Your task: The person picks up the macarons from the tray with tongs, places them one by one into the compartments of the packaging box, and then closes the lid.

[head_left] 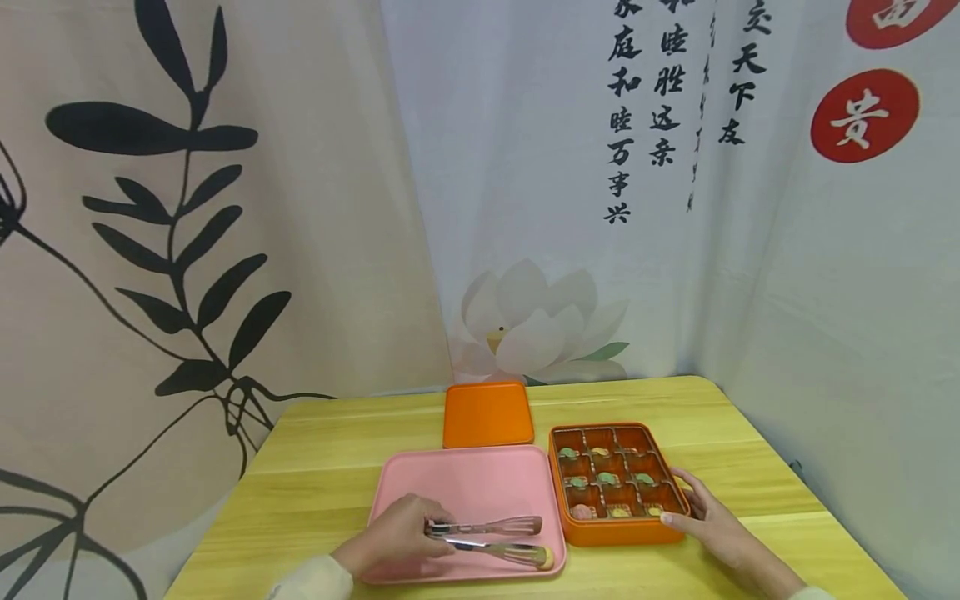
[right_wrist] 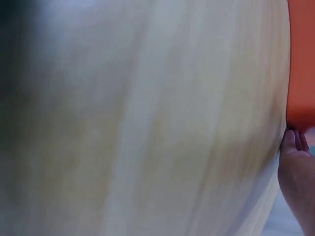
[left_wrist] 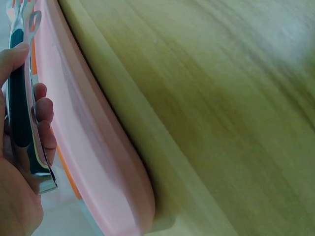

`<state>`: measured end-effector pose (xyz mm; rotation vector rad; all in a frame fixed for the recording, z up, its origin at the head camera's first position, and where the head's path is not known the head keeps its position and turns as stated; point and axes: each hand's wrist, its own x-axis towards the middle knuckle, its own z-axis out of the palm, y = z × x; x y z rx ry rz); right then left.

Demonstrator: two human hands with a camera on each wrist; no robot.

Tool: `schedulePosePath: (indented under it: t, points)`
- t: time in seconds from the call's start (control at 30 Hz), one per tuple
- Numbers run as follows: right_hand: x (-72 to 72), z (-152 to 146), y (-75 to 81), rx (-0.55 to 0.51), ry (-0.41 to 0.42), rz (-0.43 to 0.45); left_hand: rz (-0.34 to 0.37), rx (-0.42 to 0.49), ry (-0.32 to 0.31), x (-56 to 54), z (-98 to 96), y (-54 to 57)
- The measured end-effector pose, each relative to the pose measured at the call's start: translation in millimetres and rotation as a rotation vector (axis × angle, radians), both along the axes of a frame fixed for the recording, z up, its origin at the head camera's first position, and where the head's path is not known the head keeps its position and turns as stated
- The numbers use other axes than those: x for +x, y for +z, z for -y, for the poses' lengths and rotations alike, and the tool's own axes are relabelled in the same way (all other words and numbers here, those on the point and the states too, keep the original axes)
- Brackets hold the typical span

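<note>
My left hand (head_left: 408, 533) grips metal tongs (head_left: 487, 527) over the pink tray (head_left: 465, 475). In the left wrist view, the thumb lies along the tongs' dark handle (left_wrist: 19, 103), with fingers curled behind it. The two whisk-like tong ends stand apart. A small yellow piece (head_left: 548, 559) is at the lower tip, in the tray's near right corner; whether the tip touches it, I cannot tell. My right hand (head_left: 708, 521) holds the near right corner of the orange box (head_left: 622, 534), thumb at the front rim and fingers along the side. Its clear divided insert holds small green, yellow and pink pieces.
Behind the tray lies a flat orange lid (head_left: 487, 414). The tray and box stand side by side on a wood-grain table (head_left: 330, 454). A printed curtain (head_left: 337, 208) hangs behind the table and along its right side.
</note>
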<state>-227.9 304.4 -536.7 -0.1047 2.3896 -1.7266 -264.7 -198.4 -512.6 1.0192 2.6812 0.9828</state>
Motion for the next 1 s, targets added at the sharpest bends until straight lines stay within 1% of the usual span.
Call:
schedulePosePath:
  t: [0.07, 0.3, 0.53, 0.83, 1.0]
  points:
    - [-0.1, -0.4, -0.4, 0.004, -0.004, -0.001, -0.001, 0.001, -0.002, 0.6, -0.5, -0.8]
    - [-0.7, -0.5, -1.2, -0.009, 0.003, -0.003, -0.057, -0.031, -0.024, 1.0, -3.6, -5.4]
    - [-0.9, -0.3, -1.0, -0.014, 0.009, -0.006, -0.020, -0.012, -0.008, 1.4, -5.5, -7.8]
    - [-1.1, -1.1, -2.6, -0.019, 0.018, 0.006, -0.049, 0.005, -0.024, 3.1, -6.0, -8.9]
    - [-0.3, -0.2, -1.9, -0.024, 0.005, 0.027, -0.033, 0.033, 0.004, 5.5, -5.3, -7.8]
